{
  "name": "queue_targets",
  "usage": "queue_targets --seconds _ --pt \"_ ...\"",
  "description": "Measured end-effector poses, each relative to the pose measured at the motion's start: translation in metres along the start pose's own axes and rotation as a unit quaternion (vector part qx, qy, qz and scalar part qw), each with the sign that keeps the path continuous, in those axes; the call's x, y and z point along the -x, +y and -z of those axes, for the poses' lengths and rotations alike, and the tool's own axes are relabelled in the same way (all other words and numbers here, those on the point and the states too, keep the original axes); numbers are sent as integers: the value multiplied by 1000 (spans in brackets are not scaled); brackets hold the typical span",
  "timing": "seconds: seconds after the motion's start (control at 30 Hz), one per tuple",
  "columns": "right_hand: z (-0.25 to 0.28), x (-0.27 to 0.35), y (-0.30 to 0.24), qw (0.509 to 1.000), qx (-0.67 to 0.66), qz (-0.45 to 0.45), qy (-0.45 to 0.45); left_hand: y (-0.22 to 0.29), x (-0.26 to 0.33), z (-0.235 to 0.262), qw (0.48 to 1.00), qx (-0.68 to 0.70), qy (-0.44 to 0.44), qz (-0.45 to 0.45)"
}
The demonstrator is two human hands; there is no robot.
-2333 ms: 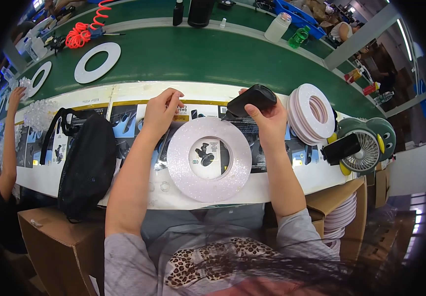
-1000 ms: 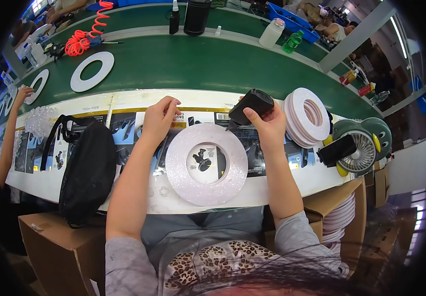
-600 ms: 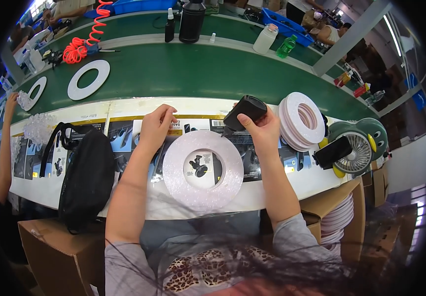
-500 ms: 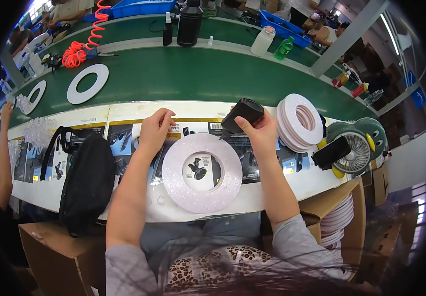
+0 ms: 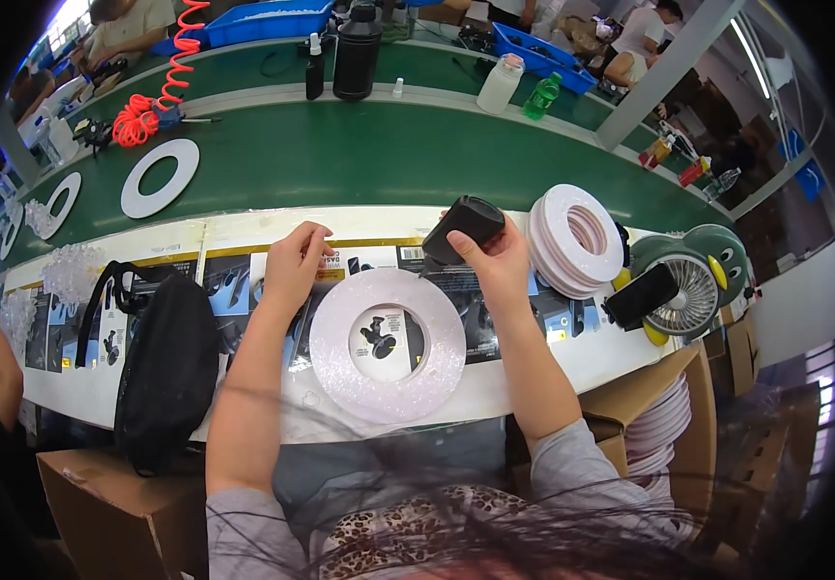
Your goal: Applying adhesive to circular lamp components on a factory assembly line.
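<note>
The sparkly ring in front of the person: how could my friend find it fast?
Start at the long green table, then the white worktop along its near side. There, between the person's two forearms, lies a sparkly white ring. Unlike the stack of rings to its right or the flat rings on the green table, it shows a printed picture through its hole.

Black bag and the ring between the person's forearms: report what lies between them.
In the head view, the left forearm lies between the black bag and the white ring; printed sheets show beneath it.
</note>
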State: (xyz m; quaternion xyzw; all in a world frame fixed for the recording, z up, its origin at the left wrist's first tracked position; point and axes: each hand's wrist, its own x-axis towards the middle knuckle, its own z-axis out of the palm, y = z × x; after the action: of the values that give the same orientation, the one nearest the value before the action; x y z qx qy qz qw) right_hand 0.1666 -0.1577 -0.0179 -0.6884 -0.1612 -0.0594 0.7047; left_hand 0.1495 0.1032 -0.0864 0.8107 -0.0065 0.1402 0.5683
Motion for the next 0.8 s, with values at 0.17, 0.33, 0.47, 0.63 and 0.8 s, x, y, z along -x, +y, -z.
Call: queue_targets --seconds 0.17,0.33,0.47,0.63,0.8 --pt "-6 2 -7 998 -62 33 -2 -3 -2 -1 1000 4 14 -7" --pt "-12 9 -7 996 -82 9 -32 -1 -2 -1 1000 -3 -8 -4" --pt "-17 10 -4 995 -80 3 -59 -8 -2 0 1000 -3 14 -14" --pt "-18 12 -4 995 -79 -2 -67 -6 -3 -2 1000 -19 13 -22" --pt "-19 12 -2 994 -77 1 -73 -6 -2 -1 1000 -16 12 -7"
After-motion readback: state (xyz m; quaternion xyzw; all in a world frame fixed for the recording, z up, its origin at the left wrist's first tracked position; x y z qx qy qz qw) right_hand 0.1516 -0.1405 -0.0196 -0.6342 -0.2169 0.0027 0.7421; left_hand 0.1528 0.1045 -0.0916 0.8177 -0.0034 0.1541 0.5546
